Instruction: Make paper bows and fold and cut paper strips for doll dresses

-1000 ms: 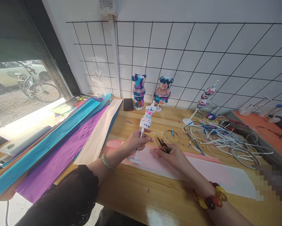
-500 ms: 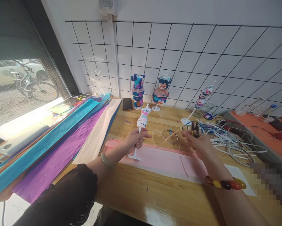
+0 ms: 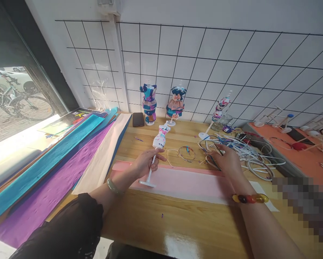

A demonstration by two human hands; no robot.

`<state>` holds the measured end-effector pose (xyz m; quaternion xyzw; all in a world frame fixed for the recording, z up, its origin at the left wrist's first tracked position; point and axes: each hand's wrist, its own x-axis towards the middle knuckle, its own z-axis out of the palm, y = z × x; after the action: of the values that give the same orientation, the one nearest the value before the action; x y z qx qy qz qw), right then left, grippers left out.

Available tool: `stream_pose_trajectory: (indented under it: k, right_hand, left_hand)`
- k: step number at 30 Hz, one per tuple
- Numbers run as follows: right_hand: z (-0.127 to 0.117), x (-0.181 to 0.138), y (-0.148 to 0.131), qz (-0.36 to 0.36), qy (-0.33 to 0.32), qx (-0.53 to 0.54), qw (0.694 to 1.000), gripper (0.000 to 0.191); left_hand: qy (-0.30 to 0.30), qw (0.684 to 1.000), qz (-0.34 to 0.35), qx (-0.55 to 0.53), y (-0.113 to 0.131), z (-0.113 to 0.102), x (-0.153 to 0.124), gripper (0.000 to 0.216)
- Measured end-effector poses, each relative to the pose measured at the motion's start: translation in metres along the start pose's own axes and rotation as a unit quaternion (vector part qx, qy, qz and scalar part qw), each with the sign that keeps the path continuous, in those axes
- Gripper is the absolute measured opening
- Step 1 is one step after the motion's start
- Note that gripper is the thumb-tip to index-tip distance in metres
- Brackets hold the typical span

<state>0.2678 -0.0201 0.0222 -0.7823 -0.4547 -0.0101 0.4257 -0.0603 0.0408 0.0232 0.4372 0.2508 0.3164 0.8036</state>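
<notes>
My left hand (image 3: 147, 163) is closed round the thin white stem of a miniature dress form (image 3: 161, 136). The form has a white torso with pink and blue patches and leans slightly right; its flat round base is over a long sheet of pink tissue paper (image 3: 183, 181). My right hand (image 3: 227, 162) is low over the right side of the table, fingers closed on a dark pliers-like tool (image 3: 214, 162) that they partly hide. Beside those fingers lie loose loops of cord and a coiled ring of wire (image 3: 187, 153).
Two dressed miniature forms (image 3: 149, 102) stand by the wall, with a black phone (image 3: 138, 119) near them. A third patterned form (image 3: 220, 108) leans by a glass jar (image 3: 223, 122). Tangled strips (image 3: 239, 147) lie right; purple paper (image 3: 53, 180) and other coloured sheets are left.
My right hand has come down toward the cords with the dark tool, which was held up before. My left hand still holds the dress form. The view has swung a little right.
</notes>
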Motion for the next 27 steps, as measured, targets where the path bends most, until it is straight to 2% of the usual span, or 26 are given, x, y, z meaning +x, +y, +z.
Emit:
stream_pose_trajectory:
  k: [4,5,8,12,15,19,23,27]
  right_hand:
    - [0.003,-0.014,-0.028,-0.074,0.058,0.022,0.995,0.043]
    - [0.004,-0.020,-0.037,-0.094,0.049,0.049,0.993,0.042]
    - [0.009,-0.044,-0.063,-0.120,-0.042,0.113,0.985,0.035]
    - [0.019,-0.072,-0.085,-0.146,-0.157,0.144,0.966,0.033]
    - [0.025,-0.087,-0.097,-0.128,-0.227,0.176,0.949,0.040]
    - [0.026,-0.101,-0.113,-0.104,-0.324,0.240,0.909,0.049]
    - [0.025,-0.109,-0.122,-0.059,-0.393,0.269,0.877,0.047]
    - [0.028,-0.111,-0.122,-0.021,-0.404,0.281,0.870,0.045]
  left_hand:
    - [-0.019,1.000,0.006,-0.011,-0.003,-0.001,0.001,0.035]
    - [-0.019,1.000,0.005,-0.009,-0.003,0.000,0.000,0.034]
    - [-0.016,1.000,0.000,-0.001,-0.001,0.005,-0.002,0.034]
    - [-0.028,1.000,-0.002,-0.003,0.001,0.009,-0.004,0.037]
    - [-0.039,0.999,-0.008,-0.004,0.001,0.008,-0.004,0.038]
    - [-0.052,0.999,0.003,0.004,-0.003,0.006,-0.004,0.040]
    - [-0.055,0.998,0.008,0.011,-0.004,0.009,-0.006,0.040]
    - [-0.041,0.999,0.003,0.020,-0.003,0.014,-0.008,0.040]
